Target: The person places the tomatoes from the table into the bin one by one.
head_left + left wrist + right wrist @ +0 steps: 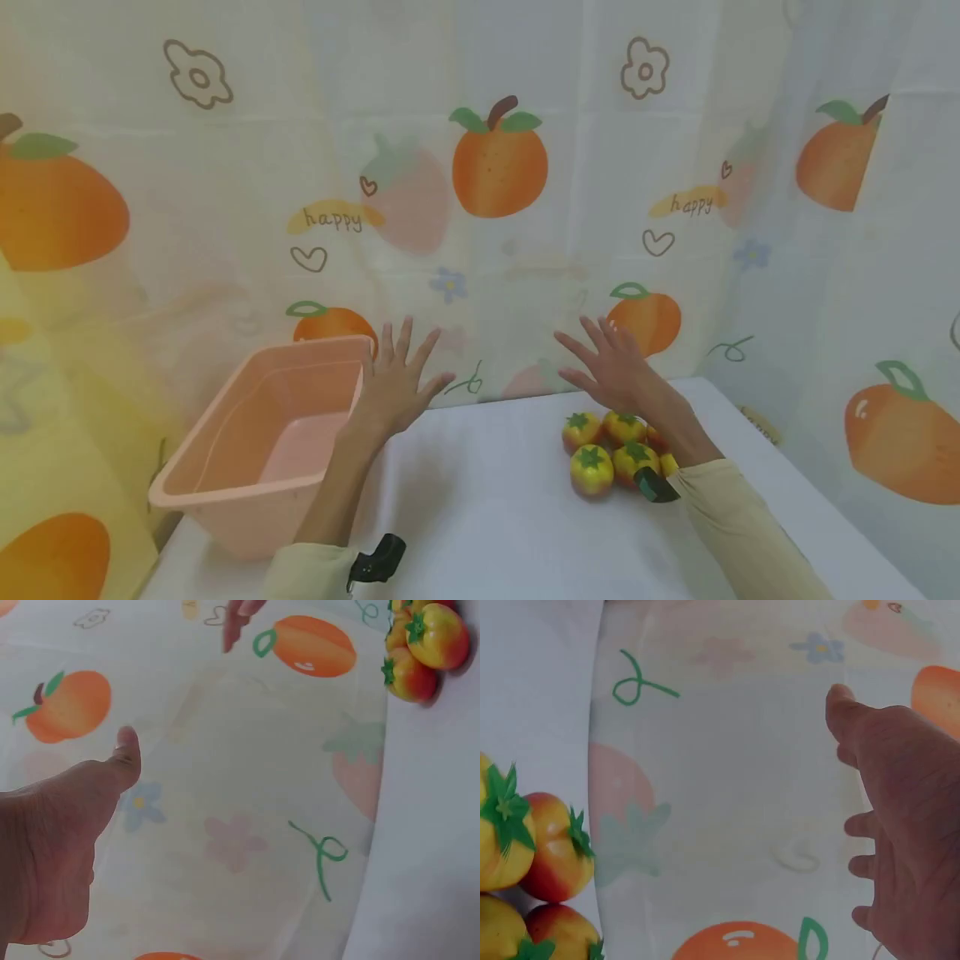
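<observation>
My left hand [392, 387] is raised with its fingers spread, beside the right edge of a pink plastic basin [217, 498]. Nothing is in it. The left forearm hides part of the basin's side. My right hand [617, 362] is also lifted, fingers spread and holding nothing, above a cluster of several yellow-red tomatoes [592, 471] with green star-shaped leaves. The right wrist hides some of them. In the right wrist view, the tomatoes [555, 847] lie to the left, apart from the right hand [911, 802]. The left wrist view shows the left hand [67, 832] with its thumb up.
A white table [480, 517] bears the basin on its left and the tomatoes on its right. Behind and at both sides hangs a curtain [510, 275] printed with oranges, flowers and hearts. A black device [377, 558] is strapped at the left wrist, another [656, 485] at the right.
</observation>
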Demonstrator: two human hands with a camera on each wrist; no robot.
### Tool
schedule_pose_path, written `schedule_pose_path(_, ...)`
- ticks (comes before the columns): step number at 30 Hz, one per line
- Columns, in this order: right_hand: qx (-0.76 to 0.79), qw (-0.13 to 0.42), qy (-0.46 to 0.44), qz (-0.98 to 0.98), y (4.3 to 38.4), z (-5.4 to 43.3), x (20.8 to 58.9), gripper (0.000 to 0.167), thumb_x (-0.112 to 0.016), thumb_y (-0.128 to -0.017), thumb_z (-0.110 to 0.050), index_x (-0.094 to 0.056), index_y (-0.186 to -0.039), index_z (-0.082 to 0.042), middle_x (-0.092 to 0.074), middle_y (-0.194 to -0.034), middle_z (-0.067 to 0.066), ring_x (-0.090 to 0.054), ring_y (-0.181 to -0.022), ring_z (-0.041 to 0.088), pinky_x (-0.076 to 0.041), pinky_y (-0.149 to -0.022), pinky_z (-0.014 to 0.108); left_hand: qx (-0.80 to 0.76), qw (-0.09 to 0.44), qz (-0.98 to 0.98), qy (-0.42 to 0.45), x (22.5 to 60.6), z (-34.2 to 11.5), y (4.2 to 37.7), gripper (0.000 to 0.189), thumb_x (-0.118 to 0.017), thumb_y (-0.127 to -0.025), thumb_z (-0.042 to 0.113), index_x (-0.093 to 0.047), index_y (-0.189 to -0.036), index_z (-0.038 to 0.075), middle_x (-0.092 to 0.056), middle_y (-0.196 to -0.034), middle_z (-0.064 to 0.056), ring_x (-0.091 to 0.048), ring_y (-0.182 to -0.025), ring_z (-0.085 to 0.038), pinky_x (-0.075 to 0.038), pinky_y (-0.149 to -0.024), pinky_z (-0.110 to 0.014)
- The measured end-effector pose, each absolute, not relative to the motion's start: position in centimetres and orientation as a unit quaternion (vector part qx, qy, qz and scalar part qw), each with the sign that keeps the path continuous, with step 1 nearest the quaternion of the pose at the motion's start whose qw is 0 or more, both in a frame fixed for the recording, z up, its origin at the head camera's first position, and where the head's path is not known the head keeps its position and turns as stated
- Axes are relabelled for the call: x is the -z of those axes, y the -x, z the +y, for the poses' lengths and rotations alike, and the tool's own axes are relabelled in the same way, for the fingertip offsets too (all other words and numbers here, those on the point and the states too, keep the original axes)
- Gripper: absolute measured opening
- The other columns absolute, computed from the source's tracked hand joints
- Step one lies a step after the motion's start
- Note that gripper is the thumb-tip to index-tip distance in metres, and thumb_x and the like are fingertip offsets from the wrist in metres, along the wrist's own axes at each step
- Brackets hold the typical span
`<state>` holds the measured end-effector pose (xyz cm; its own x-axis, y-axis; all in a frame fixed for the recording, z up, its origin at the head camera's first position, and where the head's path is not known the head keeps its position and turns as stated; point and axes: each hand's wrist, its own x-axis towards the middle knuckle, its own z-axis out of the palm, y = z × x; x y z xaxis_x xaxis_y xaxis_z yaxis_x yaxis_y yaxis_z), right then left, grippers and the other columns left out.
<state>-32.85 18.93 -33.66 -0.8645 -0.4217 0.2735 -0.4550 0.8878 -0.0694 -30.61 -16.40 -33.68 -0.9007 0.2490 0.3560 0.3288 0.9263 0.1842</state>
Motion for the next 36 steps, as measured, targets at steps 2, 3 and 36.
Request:
schedule_pose_path(2,-0.063,0.125,-0.224,-0.964,32.3,19.2,34.0,0.064,-0.049,-0.107,-0.049,-0.032,-0.165,-0.027,-0.02,-0.174,0.023,-0.014,-0.159,0.055,-0.015,-0.124,0.078,0.129,0.164,-0.967,0.145,33.3,-17.1,30.1,0.078,-0.051,-0.103,0.056,-0.021,-0.168,0.025,0.001,-0.178,-0.019,0.006,-0.163,-0.051,0.004,-0.127,-0.076)
schedule_pose_path(3,-0.056,0.126,-0.222,-0.965,32.0,19.3,34.2,0.063,-0.049,-0.107,-0.049,-0.033,-0.164,-0.028,-0.021,-0.174,0.022,-0.013,-0.159,0.055,-0.016,-0.123,0.079,0.132,0.164,-0.967,0.142,33.1,-17.5,29.7,0.078,-0.052,-0.103,0.056,-0.02,-0.168,0.027,0.003,-0.178,-0.018,0.007,-0.163,-0.051,0.002,-0.126,-0.077)
schedule_pose_path(36,-0.053,0.024,-0.189,-0.98,25.2,24.6,44.9,0.062,-0.058,-0.095,-0.07,-0.045,-0.153,-0.052,-0.037,-0.17,0.011,-0.032,-0.149,0.062,-0.024,-0.099,0.096,0.135,0.197,-0.963,0.125,37.7,-32.3,18.5,0.07,-0.062,-0.102,0.045,-0.032,-0.164,0.028,-0.036,-0.162,-0.033,-0.026,-0.149,-0.06,-0.007,-0.118,-0.083)
